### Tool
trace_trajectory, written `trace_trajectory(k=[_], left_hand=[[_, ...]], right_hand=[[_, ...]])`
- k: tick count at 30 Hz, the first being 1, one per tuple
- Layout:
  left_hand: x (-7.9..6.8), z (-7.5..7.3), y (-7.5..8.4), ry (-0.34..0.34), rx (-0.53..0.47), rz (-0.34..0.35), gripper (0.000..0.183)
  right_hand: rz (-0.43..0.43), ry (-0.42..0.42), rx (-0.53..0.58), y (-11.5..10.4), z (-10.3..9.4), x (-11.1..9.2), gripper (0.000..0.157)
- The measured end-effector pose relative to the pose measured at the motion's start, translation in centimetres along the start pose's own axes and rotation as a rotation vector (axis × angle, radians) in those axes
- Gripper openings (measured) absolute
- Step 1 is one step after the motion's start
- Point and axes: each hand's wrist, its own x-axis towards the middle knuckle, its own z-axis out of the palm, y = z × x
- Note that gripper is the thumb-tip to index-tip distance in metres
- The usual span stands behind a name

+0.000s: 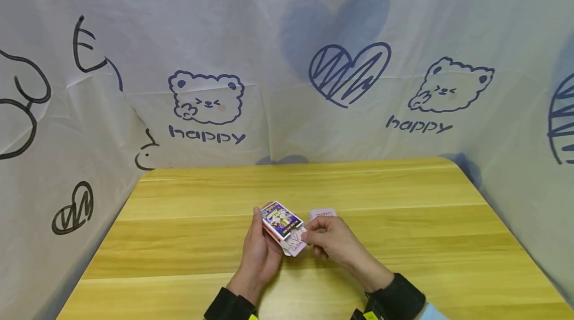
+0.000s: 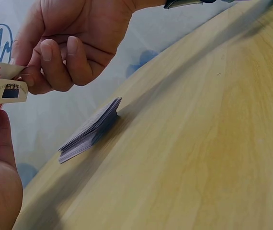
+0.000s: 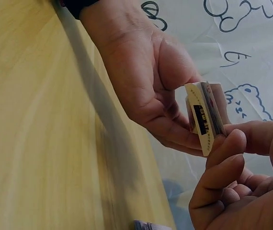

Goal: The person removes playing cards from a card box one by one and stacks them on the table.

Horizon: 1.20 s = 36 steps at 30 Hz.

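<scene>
In the head view my left hand (image 1: 260, 257) grips a playing-card box (image 1: 279, 219) with a purple and yellow printed face. Its end flap (image 2: 9, 92) stands open in the left wrist view. Pale pink-backed playing cards (image 1: 296, 241) stick partway out of the box's near end. My right hand (image 1: 336, 241) pinches them between thumb and forefinger, with the other fingers curled. How many cards are in that pinch cannot be told. Just beyond the right hand, a stack of playing cards (image 2: 91, 132) lies on the table, its edges slightly uneven.
A wood-grain table (image 1: 179, 240) spreads under both hands. Light cloth (image 1: 269, 36) with hearts, bear faces and lettering hangs behind it and along the sides. Black bands (image 1: 399, 295) circle both wrists.
</scene>
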Motion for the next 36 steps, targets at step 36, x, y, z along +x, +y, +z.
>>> trace_trajectory(k=[36], left_hand=[[0.4,-0.5,0.4,0.039,0.000,0.004,0.072]], right_hand=[[-0.069,-0.154,-0.237,-0.7,-1.7,-0.6,0.013]])
